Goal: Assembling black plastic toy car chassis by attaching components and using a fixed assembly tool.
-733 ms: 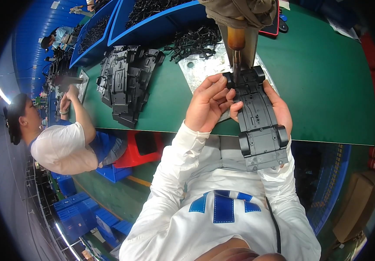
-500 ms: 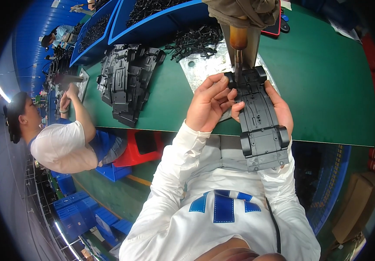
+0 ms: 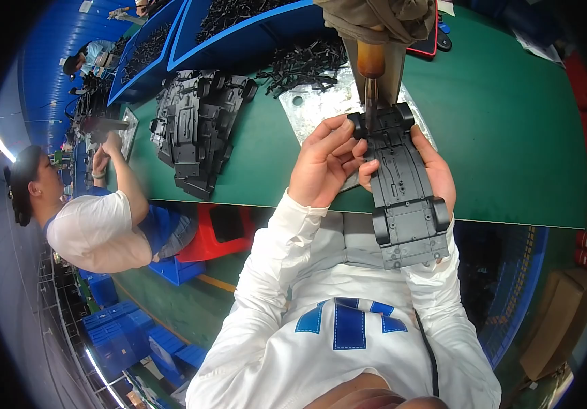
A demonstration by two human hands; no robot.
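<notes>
A long black plastic toy car chassis (image 3: 402,184) with wheel arches lies across my right hand (image 3: 438,167), which grips it from beneath and around its right edge. My left hand (image 3: 324,160) is closed at the chassis's far left corner, thumb and forefinger pinched by the wheel arch. Whether a small part sits between those fingertips cannot be seen. Above that far end stands an upright screwdriver-like tool (image 3: 370,61) with an amber collar and metal shaft. Its tip meets or nearly meets the chassis; contact is hard to tell.
Behind my hands lies a pale metal plate (image 3: 321,102) on the green table (image 3: 498,136). A stack of black chassis (image 3: 198,129) is to the left. Small black parts (image 3: 300,65) are heaped beside blue bins (image 3: 239,34). A co-worker (image 3: 96,225) sits at the left.
The chassis and both hands have shifted very slightly to the left. My grip looks the same.
</notes>
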